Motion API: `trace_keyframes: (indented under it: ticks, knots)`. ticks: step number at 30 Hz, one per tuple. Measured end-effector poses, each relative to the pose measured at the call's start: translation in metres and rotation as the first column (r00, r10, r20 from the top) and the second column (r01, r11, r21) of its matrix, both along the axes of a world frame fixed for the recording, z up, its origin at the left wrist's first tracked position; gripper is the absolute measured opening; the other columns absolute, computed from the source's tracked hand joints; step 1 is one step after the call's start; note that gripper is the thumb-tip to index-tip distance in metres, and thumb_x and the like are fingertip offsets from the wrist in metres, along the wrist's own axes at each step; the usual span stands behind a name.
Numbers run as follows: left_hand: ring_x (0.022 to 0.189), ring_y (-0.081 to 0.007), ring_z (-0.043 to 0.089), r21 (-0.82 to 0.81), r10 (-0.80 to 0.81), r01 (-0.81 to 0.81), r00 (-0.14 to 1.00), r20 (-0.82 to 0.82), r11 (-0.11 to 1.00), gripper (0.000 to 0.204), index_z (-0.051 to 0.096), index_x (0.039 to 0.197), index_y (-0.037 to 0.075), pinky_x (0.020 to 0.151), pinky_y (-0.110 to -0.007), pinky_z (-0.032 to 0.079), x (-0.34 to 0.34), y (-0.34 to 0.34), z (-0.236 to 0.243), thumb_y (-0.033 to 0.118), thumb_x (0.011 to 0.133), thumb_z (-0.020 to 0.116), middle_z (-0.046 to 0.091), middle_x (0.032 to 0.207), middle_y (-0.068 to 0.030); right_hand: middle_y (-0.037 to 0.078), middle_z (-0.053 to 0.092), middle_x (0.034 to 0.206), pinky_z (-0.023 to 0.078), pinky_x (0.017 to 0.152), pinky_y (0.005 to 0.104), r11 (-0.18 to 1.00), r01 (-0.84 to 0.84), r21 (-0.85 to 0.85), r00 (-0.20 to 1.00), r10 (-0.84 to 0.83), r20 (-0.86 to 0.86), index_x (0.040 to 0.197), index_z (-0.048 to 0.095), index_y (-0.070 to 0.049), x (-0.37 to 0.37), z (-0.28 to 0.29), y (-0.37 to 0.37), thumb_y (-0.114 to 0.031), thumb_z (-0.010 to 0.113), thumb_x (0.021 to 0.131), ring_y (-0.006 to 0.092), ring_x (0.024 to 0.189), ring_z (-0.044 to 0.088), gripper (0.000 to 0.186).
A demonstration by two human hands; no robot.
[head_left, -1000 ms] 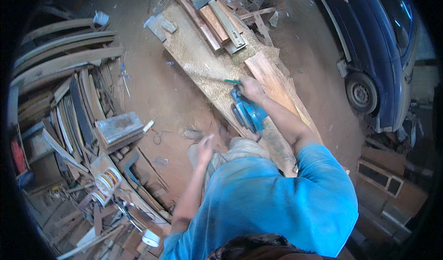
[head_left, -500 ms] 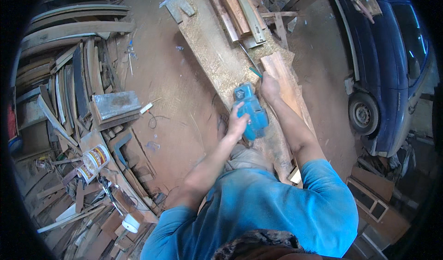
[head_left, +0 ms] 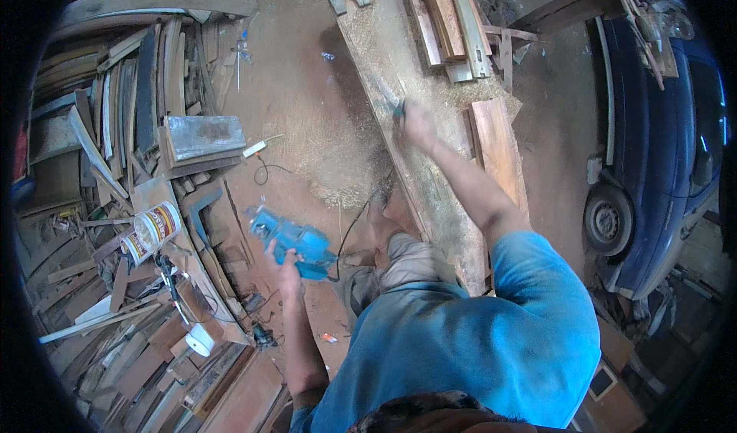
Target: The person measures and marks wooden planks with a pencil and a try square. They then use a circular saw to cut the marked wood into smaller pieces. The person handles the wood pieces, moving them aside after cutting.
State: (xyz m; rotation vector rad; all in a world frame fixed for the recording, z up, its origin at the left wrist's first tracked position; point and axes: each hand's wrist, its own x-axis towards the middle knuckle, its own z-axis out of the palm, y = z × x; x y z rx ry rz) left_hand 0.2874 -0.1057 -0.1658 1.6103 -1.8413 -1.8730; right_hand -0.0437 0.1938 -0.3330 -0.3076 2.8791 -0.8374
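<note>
My left hand [head_left: 285,272] grips a blue power planer [head_left: 299,242], held out to the left of the bench above the floor. A dark cord hangs from the planer's rear. My right hand [head_left: 417,128] is closed around a green-handled tool [head_left: 398,110] over the bench's left edge. Motion blurs this tool's long, thin front part, so its kind is unclear. Wood shavings lie on the wooden bench [head_left: 449,222], beneath and around that hand. A reddish-brown plank [head_left: 499,145] rests along the bench's right side, apart from both hands.
Timber pieces [head_left: 447,30] are stacked at the bench's far end. Shavings [head_left: 338,168] are scattered over the floor on the left, near a white power strip [head_left: 254,149]. Piled boards [head_left: 203,135] and a white bucket [head_left: 159,224] stand farther left. A blue car [head_left: 641,141] is parked at right.
My left hand has carried the planer leftward off the bench. My right hand has swung left across the bench with the green-handled tool. Shavings have spread onto the floor.
</note>
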Motion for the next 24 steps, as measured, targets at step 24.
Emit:
trace_keyframes:
  ticks: [24]
  knots:
    - [0.083, -0.0193, 0.06, 0.342, -0.049, 0.05, 0.999, -0.014, 0.938, 0.073, 0.037, 0.154, 0.006, 0.076, -0.033, 0.054, 0.02, -0.001, -0.041, -0.008, 0.083, 0.052, 0.061, 0.107, -0.0102, 0.023, 0.067, 0.094, 0.054, 0.077, 0.0554, 0.983, -0.158, 0.092, 0.952, 0.127, 0.278, 0.11, 0.057, -0.003, 0.101, 0.037, 0.04, -0.009, 0.055, 0.092, 0.0434, 0.087, 0.068, 0.018]
